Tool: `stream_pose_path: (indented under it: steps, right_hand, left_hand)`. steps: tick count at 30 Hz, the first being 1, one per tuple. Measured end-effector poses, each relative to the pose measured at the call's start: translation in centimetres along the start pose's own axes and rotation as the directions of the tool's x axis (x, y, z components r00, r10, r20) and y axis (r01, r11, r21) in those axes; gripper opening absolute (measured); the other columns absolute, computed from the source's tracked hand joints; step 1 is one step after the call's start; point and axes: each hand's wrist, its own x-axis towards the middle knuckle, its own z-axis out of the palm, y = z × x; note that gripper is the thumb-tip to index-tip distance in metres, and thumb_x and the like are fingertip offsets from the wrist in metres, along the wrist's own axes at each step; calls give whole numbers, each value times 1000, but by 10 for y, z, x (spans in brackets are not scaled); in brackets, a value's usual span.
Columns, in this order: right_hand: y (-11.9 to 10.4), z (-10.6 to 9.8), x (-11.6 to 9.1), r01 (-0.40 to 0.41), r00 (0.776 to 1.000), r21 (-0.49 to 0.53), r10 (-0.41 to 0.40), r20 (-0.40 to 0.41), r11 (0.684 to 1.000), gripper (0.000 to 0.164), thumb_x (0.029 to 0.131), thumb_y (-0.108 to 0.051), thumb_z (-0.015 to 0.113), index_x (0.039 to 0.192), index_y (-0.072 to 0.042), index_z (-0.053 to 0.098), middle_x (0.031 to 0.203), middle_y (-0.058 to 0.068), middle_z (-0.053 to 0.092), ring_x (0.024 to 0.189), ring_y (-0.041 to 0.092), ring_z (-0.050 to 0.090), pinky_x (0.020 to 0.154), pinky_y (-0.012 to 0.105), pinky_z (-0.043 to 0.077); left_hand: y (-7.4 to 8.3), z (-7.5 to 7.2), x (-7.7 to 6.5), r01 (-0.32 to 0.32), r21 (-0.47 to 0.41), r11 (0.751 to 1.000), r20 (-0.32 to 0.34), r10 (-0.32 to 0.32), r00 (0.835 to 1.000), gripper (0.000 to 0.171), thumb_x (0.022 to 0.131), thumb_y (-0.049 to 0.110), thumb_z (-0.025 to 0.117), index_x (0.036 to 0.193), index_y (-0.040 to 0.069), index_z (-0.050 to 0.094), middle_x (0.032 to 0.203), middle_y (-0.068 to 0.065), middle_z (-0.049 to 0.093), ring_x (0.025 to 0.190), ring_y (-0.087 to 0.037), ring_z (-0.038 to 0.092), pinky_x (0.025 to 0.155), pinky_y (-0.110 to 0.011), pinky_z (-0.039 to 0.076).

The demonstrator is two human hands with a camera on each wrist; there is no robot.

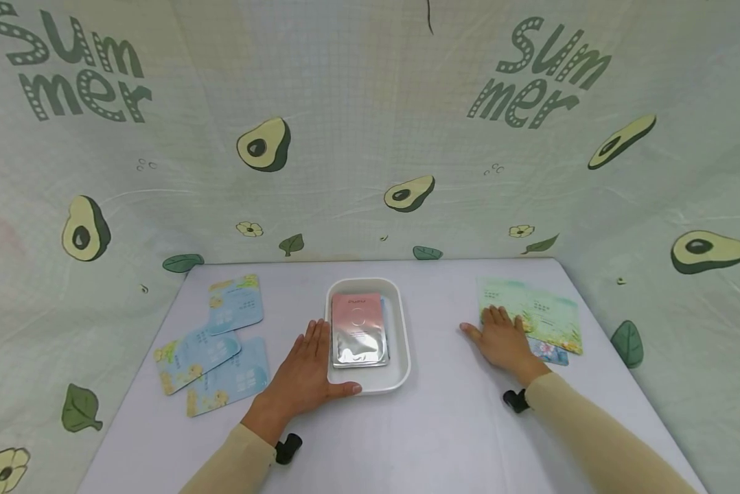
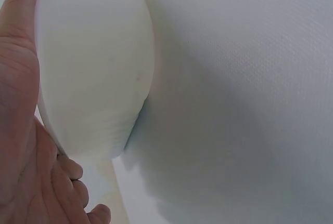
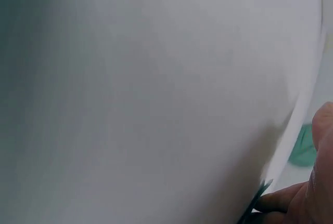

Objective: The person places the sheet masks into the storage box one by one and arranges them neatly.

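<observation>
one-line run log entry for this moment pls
left hand: touching white tray | right hand: at green packets | in tray: pink-and-silver packet on top | left of tray: three blue packets

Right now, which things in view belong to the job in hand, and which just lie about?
Likely the job:
- white tray, at left hand
- pink packet inside
- green packets, at right hand

Seemingly just lying about:
- three blue packets at left

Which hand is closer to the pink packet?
Left. The left hand is beside the pink packet, touching its tray; the right hand is farther right, at the green packets.
</observation>
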Motion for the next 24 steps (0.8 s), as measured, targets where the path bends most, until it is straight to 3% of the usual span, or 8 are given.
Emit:
stream_pose_path:
  steps: [6,15,20,24]
  right_hand:
    - [-42,18,2,87,996,4,-87,12,996,93,108,-66,37,157,14,34,165,37,28,156,56,20,124,75,10]
    - [-95,28,-14,221,972,36,-223,78,975,82,110,-54,46,157,12,36,166,33,31,157,52,22,125,72,15]
    - [-94,18,-9,231,970,83,-236,56,969,68,111,-42,52,156,7,43,163,29,41,155,48,33,126,69,19]
    - [-71,-5,17,212,977,96,-213,6,973,65,107,-36,62,157,2,44,158,27,48,147,47,44,123,64,32]
  left_hand:
    - [0,-1,1,0,7,1000,6,0,1000,136,83,88,61,166,-6,9,176,-23,9,165,-39,5,132,-55,18]
    - [-3,0,1,-11,15,1000,8,11,1000,137,82,89,59,167,-5,7,176,-23,7,165,-38,3,132,-55,18]
    - [-3,1,2,-11,3,1000,12,11,1000,138,81,90,59,167,-5,7,176,-22,8,165,-38,4,132,-55,18]
    - [-3,1,2,-7,-2,1000,17,7,1000,139,81,90,61,167,-4,7,176,-22,7,165,-37,4,132,-55,18]
